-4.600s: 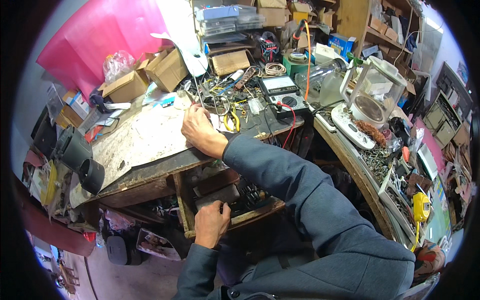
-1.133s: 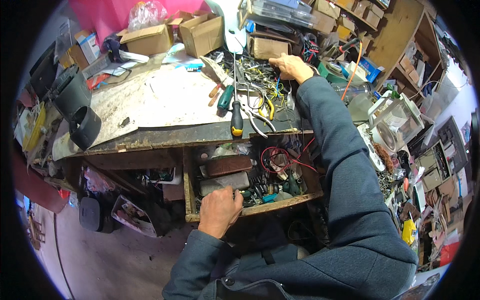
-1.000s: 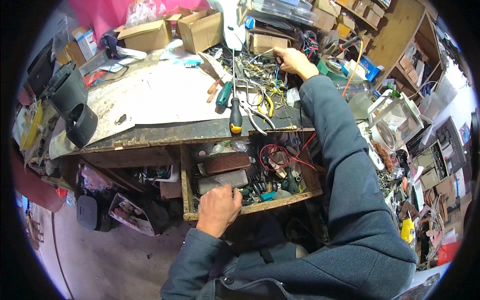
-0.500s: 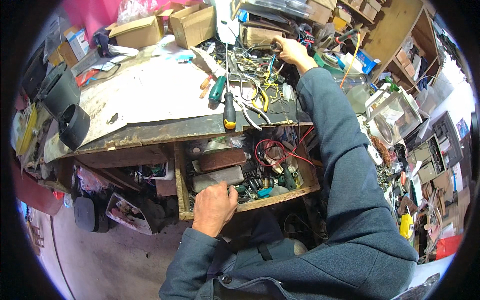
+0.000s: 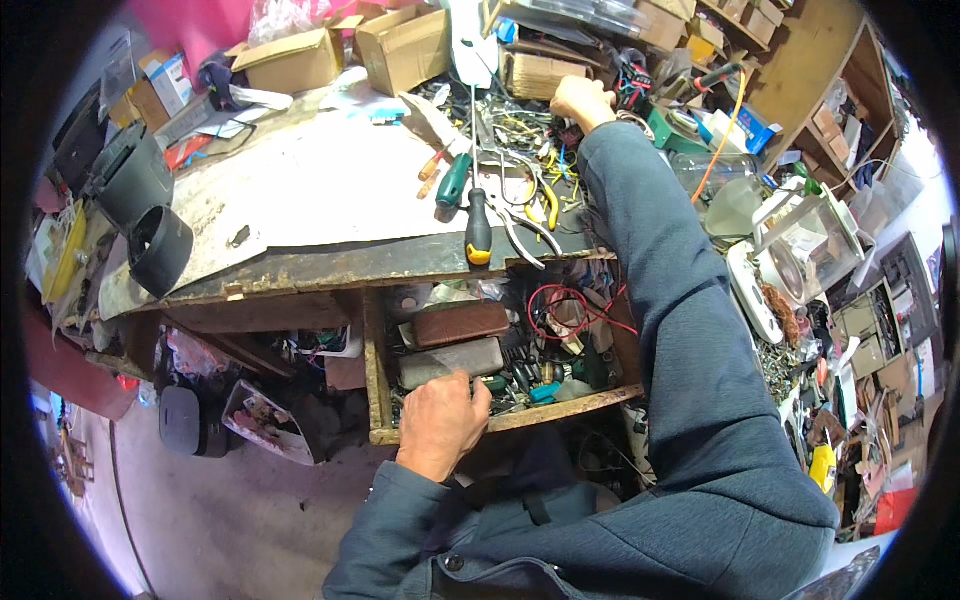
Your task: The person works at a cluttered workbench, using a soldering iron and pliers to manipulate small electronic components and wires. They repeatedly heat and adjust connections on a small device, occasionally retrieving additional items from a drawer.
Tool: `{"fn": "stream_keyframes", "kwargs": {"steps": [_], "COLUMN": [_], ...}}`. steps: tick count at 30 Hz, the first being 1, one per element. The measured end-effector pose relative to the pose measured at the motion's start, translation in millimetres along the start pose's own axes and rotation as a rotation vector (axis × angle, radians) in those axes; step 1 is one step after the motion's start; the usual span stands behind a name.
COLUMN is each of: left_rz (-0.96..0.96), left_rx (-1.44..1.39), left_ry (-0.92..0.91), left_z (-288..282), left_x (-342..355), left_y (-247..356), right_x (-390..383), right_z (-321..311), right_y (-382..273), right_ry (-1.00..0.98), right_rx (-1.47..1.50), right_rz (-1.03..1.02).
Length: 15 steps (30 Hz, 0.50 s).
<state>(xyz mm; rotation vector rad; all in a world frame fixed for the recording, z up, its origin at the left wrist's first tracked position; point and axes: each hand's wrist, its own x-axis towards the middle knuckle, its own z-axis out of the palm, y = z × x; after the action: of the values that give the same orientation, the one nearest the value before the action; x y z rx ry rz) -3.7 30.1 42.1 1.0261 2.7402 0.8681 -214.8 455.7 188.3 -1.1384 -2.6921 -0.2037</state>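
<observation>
Wooden drawer (image 5: 560,408) standing open under the workbench (image 5: 340,262), a hand at its front.

From here I see the left hand (image 5: 445,425) over the drawer's front rim, fingers bent; whether they grip anything, I cannot tell. The right hand (image 5: 583,101) is at the bench's back, beside a cardboard box (image 5: 543,76), its fingertips too hidden to judge. Inside the drawer, a brown case (image 5: 460,323) lies behind a grey case (image 5: 452,364).
</observation>
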Motion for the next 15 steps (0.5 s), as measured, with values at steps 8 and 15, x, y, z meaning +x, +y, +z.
{"fn": "stream_keyframes", "kwargs": {"steps": [8,15], "left_rz": [0.026,0.033], "left_rx": [-0.014,-0.012], "left_ry": [-0.023,0.000], "left_z": [-2.9,1.2], "left_x": [-0.8,-0.9], "left_y": [-1.5,-1.3], "right_x": [18.1,55.3], "right_z": [31.2,26.6], "right_y": [-13.1,24.9], "right_ry": [0.081,0.155], "right_rx": [0.088,0.201], "right_rz": [0.049,-0.134]}}
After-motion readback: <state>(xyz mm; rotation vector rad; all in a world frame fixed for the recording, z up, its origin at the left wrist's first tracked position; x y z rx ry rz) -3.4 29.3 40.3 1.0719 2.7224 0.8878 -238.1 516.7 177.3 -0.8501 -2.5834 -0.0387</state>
